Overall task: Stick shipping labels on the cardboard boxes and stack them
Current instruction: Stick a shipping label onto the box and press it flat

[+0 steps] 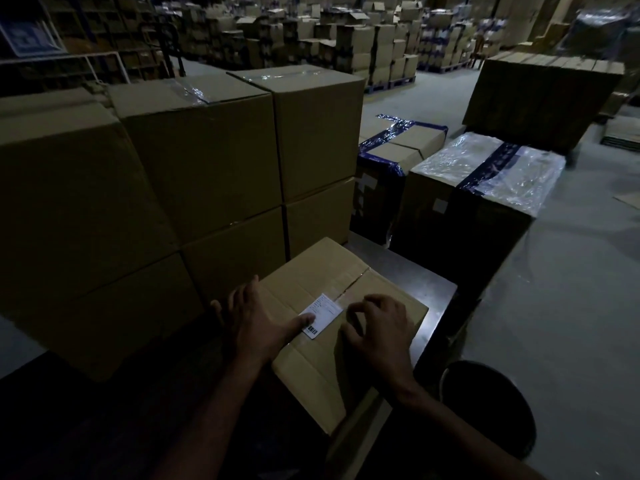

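Nearest the camera were the person's two forearms, reaching forward over a cardboard box (322,344) that sat on a dark table (429,306).

Left side: the left hand (256,320) lay spread on the box's left part, fingers fairly straight and reaching toward the box's far left edge. Its thumb pressed flat on the near end of the shipping label (320,315). The hand gripped nothing; it bore down on the label only.

Centre: the label lay flat on the box top, just left of the centre seam. Its long axis ran diagonally, from the barcode end nearest the person up toward the seam. The far end, beyond the thumb, was uncovered.

Right side: the right hand (375,332) was on the box just right of the label, fingers curled and tips down on the cardboard. It held nothing that could be seen; whether a fingertip touched the label's right edge could not be told in the dim light.

Judgement: the label appeared placed but not fully rubbed down. The left thumb was the nearer digit, and smoothing would run along the long axis, away from the person. Stacked boxes (194,157) stood directly left of and behind the box, within easy reach for stacking.
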Available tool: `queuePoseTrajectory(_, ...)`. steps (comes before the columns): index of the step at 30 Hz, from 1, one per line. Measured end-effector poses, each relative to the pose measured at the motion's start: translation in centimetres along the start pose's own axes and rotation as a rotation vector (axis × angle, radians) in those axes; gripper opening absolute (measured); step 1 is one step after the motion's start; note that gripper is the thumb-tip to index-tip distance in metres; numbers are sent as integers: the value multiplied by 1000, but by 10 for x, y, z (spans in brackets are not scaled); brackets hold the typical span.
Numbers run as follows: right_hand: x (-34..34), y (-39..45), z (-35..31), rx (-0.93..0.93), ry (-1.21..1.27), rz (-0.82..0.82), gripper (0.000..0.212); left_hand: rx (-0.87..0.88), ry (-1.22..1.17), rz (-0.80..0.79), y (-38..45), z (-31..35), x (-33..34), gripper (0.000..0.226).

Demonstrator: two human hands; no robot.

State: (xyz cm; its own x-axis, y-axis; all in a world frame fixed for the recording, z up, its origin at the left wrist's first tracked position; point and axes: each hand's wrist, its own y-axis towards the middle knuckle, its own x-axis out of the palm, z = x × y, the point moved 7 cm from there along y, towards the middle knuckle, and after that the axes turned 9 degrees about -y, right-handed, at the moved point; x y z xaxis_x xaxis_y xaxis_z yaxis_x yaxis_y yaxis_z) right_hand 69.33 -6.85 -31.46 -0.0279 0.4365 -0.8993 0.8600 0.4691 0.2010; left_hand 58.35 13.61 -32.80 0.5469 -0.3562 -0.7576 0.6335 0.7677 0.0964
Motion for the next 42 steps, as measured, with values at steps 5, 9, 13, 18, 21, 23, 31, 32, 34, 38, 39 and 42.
queuePoseTrajectory(5,1,-25,4,5,-33,84,44,-20,44,24,-6,4,-4,146)
queuePoseTrajectory(9,7,9,14,-71,83,14,47,-119,95,38,-23,6,-9,138)
queuePoseTrajectory(13,4,55,21,-302,62,-109,37,-214,-28,-38,-34,-3,-18,112)
queuePoseTrajectory(18,1,74,9,-405,0,-240,23,-213,-150,-82,-34,4,-13,118)
queuePoseTrajectory(21,11,61,-3,-342,14,-242,25,-153,-131,-53,-27,23,-6,130)
queuePoseTrajectory(23,17,50,-3,-309,40,-191,38,-111,-80,-72,-26,32,4,135)
queuePoseTrajectory(31,17,39,-4,-292,40,-91,36,-75,-118,-29,-27,21,12,133)
queuePoseTrajectory(32,18,40,-3,-291,40,-95,41,-77,-124,-27,-27,20,12,133)
queuePoseTrajectory(34,18,41,-3,-290,34,-101,37,-73,-123,-28,-27,20,13,134)
queuePoseTrajectory(38,18,40,-3,-281,40,-100,48,-61,-133,-13,-28,20,13,131)
queuePoseTrajectory(39,18,40,-3,-279,35,-108,49,-62,-136,-12,-28,20,13,131)
queuePoseTrajectory(42,17,41,-2,-271,54,-108,33,-66,-144,-22,-27,19,13,132)
